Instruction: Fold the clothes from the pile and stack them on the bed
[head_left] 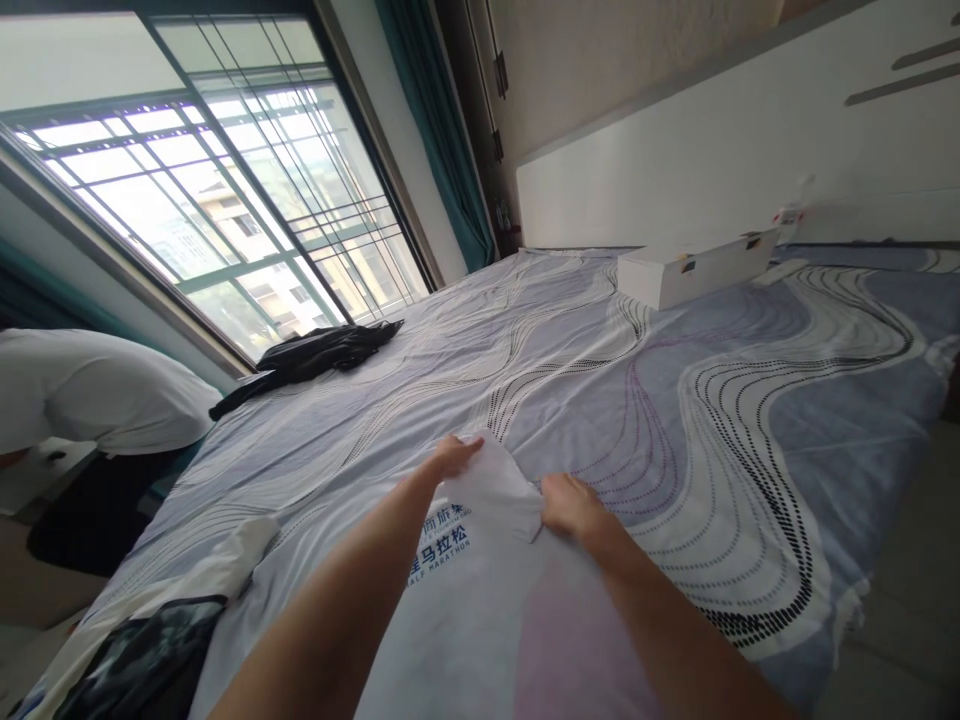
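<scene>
A white T-shirt point(480, 620) with blue printed lettering and a pale pink patch lies spread on the bed in front of me. My left hand point(456, 457) is closed on the shirt's far edge, left of its tip, with the thumb pointing right. On the right side of the same edge, my right hand point(570, 503) is closed with the fingers curled round the fabric. Between the two hands the cloth is pulled into a peak with a folded flap. The near part of the shirt runs out of view below.
The bed point(600, 430) has a wavy-patterned sheet. A white box point(697, 268) stands near the headboard point(675, 140). Black clothing point(315, 355) lies at the window side; white and dark garments point(165, 630) lie at lower left. A person in white point(105, 390) bends over at left.
</scene>
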